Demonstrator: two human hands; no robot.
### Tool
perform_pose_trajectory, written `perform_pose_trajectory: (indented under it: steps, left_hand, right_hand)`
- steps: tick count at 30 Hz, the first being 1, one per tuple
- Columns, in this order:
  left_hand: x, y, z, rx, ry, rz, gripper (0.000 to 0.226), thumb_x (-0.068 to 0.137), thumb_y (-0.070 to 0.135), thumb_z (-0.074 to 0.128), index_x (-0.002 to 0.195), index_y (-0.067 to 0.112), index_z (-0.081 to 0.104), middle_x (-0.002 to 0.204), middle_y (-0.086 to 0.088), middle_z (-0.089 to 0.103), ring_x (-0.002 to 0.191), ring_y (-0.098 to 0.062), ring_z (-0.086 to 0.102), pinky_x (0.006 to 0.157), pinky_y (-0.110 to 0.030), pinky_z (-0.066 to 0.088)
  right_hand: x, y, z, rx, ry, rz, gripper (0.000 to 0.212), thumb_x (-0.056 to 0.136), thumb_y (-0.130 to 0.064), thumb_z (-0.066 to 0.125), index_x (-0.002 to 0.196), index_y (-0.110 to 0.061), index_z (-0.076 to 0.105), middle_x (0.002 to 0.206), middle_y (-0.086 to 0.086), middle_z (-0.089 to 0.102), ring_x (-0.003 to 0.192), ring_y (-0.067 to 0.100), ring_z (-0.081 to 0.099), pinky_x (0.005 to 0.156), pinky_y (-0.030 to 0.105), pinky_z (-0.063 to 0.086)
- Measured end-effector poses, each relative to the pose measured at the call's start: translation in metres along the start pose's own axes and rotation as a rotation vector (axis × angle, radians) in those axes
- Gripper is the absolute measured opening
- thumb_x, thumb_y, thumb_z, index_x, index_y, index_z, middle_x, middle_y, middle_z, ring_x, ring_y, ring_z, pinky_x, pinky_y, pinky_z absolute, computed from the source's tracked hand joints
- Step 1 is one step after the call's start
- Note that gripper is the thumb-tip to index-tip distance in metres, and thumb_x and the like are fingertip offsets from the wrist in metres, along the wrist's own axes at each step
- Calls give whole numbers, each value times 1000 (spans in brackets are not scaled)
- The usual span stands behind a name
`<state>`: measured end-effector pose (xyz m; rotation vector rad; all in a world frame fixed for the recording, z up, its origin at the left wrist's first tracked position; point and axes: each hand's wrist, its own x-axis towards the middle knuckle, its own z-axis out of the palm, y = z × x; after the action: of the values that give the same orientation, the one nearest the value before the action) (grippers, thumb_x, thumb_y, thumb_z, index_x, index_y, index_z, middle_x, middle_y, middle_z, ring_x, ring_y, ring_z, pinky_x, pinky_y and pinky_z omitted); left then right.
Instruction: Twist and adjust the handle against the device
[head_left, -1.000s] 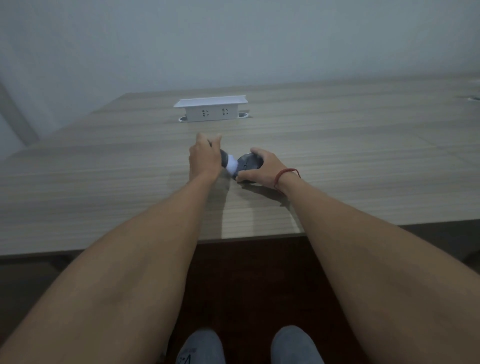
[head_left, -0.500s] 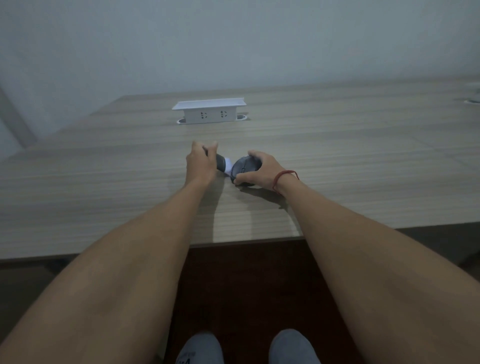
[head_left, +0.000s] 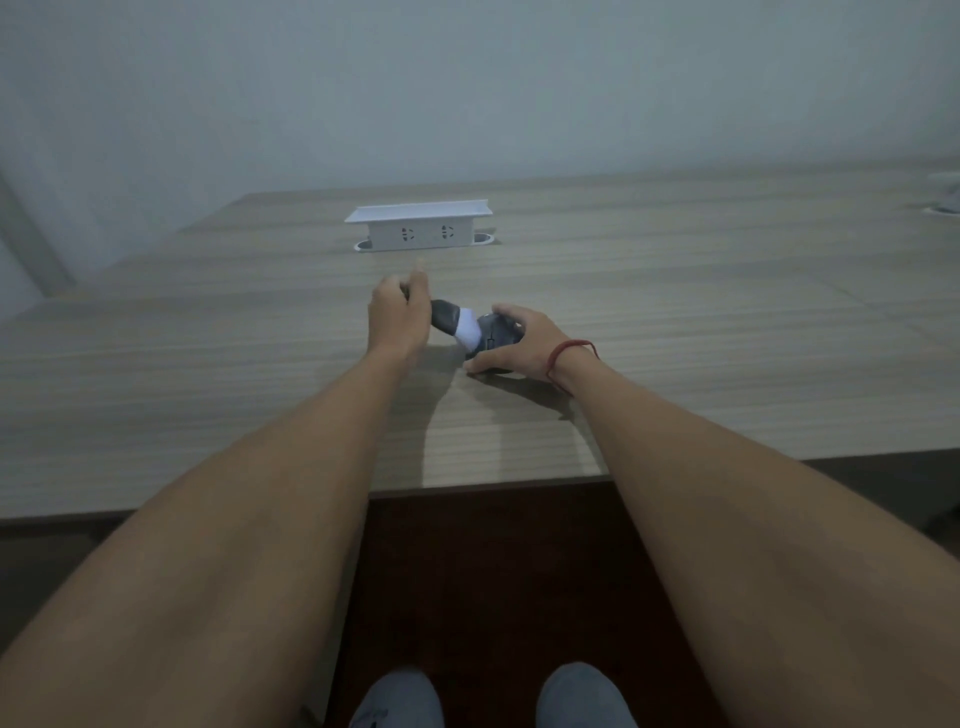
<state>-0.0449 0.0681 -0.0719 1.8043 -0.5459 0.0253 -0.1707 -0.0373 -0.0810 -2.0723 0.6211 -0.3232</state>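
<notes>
At the far left we see the bare wooden table (head_left: 156, 374), its near edge running across the view above our two forearms. Our left hand (head_left: 397, 319) lies on the tabletop with its fingers curled round the dark grey end of a rolled sock (head_left: 465, 327); one fingertip sticks up above the knuckles. The sock lies on the table between our hands, slightly tilted: a dark grey end toward the left hand, a white band in the middle, and a dark grey bundle toward the right. Our right hand (head_left: 511, 345) cups that bundle from above and behind, thumb low against the table and fingers bent over the top. The two hands are apart, joined only by the sock that each grips. A red cord (head_left: 563, 356) circles our right wrist. Beyond the hands, near the middle of the table, stands a white pop-up socket box (head_left: 421, 228) with two outlets facing us. Below the table edge, two grey shoe tips (head_left: 397, 699) show against a dark floor.
</notes>
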Motion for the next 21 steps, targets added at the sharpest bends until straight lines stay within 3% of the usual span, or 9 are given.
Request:
perform_pose_trajectory:
  steps: [2,6,8,10,14,17,19,21]
  left_hand:
    - [-4,2,4,-20,-42,-48,45,97,45,40,69,11,50,66,-11,51,66,-28,51,57,-33,42]
    - [-5,1,9,135,40,-80,55,100,39,37,102,-11,59,105,-28,64,96,-39,58,72,-34,37]
    - [-2,7,8,62,20,-86,55,99,41,38,97,-9,60,99,-31,63,82,-34,55,72,-37,44]
    - [-1,12,8,77,-12,-55,54,99,41,38,86,-6,59,80,-26,58,76,-29,49,68,-36,39]
    - [-1,18,4,294,33,45,44,101,37,34,104,-2,56,91,-16,53,84,-29,48,71,-33,32]
    - [5,17,3,207,-22,99,44,100,38,39,68,8,50,74,-15,52,75,-28,48,66,-37,36]
    - [3,15,4,212,-132,95,49,99,36,41,59,9,46,64,-17,50,70,-28,49,66,-39,41]
    - [1,11,6,320,-137,90,48,101,34,37,78,-3,59,85,-30,59,84,-38,57,73,-39,42]
  right_hand:
    - [-1,0,-1,21,-10,-10,95,66,-20,84,146,-14,35,146,4,43,128,19,46,96,25,39]
    - [-2,-1,0,35,-1,-6,93,65,-17,83,146,-14,36,140,2,47,115,15,50,90,23,38]
    - [-1,-2,-2,45,-23,0,90,64,-16,84,143,-16,41,132,1,52,114,16,53,90,24,41]
    - [0,-2,0,48,-39,-2,86,63,-19,85,140,-17,45,130,2,54,123,21,53,96,28,44]
    - [4,-1,9,-9,46,-12,101,57,-37,88,143,-19,39,146,4,42,129,23,46,109,39,40]
    - [5,0,7,16,44,-35,92,62,-27,86,142,-15,41,143,3,46,117,15,49,101,28,40]
    - [5,1,5,17,42,-43,89,65,-22,85,142,-14,41,143,4,47,121,16,49,98,25,39]
    - [5,2,6,2,46,-44,92,64,-23,85,144,-14,39,145,4,46,127,20,48,101,27,39]
